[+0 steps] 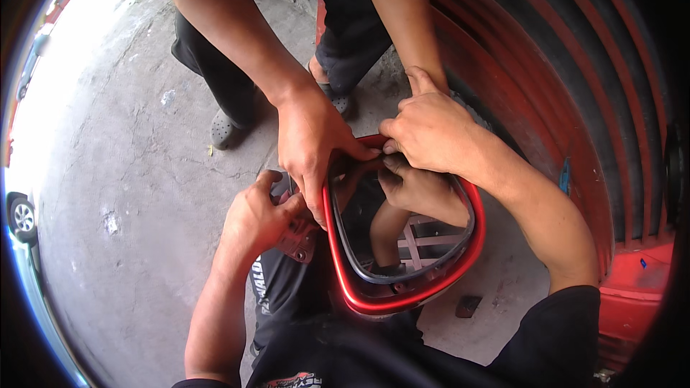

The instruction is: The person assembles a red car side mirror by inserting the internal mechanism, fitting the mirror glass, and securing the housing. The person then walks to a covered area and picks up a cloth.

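Note:
A car side mirror (pixel 480 224) with a glossy red housing lies over my lap, its dark glass (pixel 392 233) facing up and reflecting hands. My left hand (pixel 251 219) is closed around the reddish mounting bracket (pixel 297 238) at the mirror's left side. At the top edge of the rim, my right hand (pixel 435 129) has its fingers bent and pressed down; its fingertips are partly hidden. A co-worker's hand (pixel 313 140) grips the upper left of the rim, thumb on the edge. The co-worker's other forearm (pixel 406 14) comes down behind my right hand, which hides that hand.
The co-worker's dark trousers and grey clogs (pixel 224 129) are just across from me. Ribbed red and black panels (pixel 517 100) curve along the right. A small dark piece (pixel 468 307) lies on the grey concrete floor (pixel 136 172). A car wheel (pixel 23 217) shows at far left.

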Action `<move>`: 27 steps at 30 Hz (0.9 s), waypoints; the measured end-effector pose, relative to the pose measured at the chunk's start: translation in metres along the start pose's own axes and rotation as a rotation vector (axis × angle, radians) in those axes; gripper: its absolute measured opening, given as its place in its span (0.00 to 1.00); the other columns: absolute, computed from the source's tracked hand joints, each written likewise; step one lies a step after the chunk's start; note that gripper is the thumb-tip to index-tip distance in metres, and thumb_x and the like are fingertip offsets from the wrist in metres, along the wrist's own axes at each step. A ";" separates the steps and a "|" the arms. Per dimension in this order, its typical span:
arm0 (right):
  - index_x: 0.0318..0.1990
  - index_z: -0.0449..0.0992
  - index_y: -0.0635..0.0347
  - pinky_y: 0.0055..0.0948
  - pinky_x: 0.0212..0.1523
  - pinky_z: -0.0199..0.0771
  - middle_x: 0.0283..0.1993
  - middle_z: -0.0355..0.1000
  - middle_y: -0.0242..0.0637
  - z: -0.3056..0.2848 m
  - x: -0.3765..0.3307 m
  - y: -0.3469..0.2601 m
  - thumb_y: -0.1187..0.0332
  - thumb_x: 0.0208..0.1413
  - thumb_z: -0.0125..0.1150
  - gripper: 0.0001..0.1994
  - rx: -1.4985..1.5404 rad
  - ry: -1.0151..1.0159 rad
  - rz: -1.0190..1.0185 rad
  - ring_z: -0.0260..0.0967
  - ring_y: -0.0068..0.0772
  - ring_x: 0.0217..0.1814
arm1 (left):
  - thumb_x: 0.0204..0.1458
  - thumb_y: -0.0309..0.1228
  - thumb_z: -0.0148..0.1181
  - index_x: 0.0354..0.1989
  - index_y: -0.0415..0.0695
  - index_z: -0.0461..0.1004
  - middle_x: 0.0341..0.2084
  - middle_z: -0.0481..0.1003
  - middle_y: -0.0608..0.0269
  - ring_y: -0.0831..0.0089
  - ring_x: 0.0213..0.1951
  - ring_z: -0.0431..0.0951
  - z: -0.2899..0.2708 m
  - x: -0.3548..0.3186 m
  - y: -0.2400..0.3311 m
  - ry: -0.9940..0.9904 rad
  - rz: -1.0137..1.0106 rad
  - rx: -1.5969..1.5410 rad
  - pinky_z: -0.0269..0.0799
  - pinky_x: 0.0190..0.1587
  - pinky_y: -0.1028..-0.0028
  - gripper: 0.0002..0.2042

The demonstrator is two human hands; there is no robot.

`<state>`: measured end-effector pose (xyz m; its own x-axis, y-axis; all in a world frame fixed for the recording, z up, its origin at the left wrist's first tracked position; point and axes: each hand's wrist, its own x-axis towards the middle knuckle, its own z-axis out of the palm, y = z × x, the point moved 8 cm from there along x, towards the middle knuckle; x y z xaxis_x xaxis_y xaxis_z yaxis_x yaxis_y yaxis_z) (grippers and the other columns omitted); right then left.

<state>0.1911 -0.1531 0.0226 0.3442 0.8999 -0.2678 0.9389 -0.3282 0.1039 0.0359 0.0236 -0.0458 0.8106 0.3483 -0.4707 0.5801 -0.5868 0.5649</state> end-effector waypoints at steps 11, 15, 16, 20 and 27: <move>0.32 0.83 0.52 0.61 0.72 0.55 0.23 0.79 0.38 -0.001 0.015 -0.004 0.59 0.59 0.66 0.09 -0.003 -0.060 -0.124 0.82 0.43 0.36 | 0.57 0.52 0.63 0.61 0.37 0.69 0.40 0.81 0.37 0.40 0.48 0.81 0.005 -0.007 -0.001 0.091 -0.026 0.088 0.76 0.52 0.50 0.32; 0.34 0.82 0.51 0.50 0.65 0.65 0.24 0.80 0.37 0.000 0.020 -0.009 0.59 0.61 0.63 0.09 0.025 -0.047 -0.129 0.82 0.42 0.36 | 0.59 0.45 0.64 0.62 0.38 0.69 0.46 0.79 0.35 0.39 0.53 0.78 -0.002 -0.013 0.000 0.246 0.063 0.104 0.74 0.56 0.51 0.29; 0.34 0.83 0.51 0.47 0.63 0.67 0.25 0.80 0.37 -0.001 0.020 -0.010 0.59 0.61 0.62 0.09 0.027 -0.062 -0.097 0.82 0.43 0.36 | 0.59 0.42 0.64 0.60 0.37 0.71 0.47 0.78 0.33 0.39 0.54 0.78 -0.005 -0.016 0.000 0.266 0.063 0.053 0.73 0.56 0.50 0.26; 0.32 0.86 0.53 0.44 0.56 0.76 0.28 0.82 0.41 0.001 0.023 -0.009 0.60 0.56 0.65 0.09 0.007 0.004 -0.083 0.84 0.45 0.38 | 0.60 0.34 0.63 0.58 0.36 0.73 0.50 0.79 0.37 0.40 0.55 0.78 -0.007 -0.020 -0.005 0.319 0.112 -0.076 0.73 0.58 0.52 0.21; 0.32 0.85 0.56 0.44 0.42 0.84 0.28 0.82 0.45 -0.008 0.019 -0.010 0.63 0.54 0.66 0.08 0.042 0.016 -0.042 0.84 0.48 0.37 | 0.45 0.24 0.77 0.51 0.39 0.79 0.38 0.80 0.54 0.57 0.43 0.82 -0.069 -0.120 0.060 0.750 0.851 -0.041 0.78 0.48 0.59 0.22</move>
<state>0.1883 -0.1308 0.0244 0.3043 0.9176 -0.2559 0.9521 -0.3012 0.0523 -0.0211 -0.0031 0.0916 0.7780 0.2058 0.5936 -0.1909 -0.8227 0.5354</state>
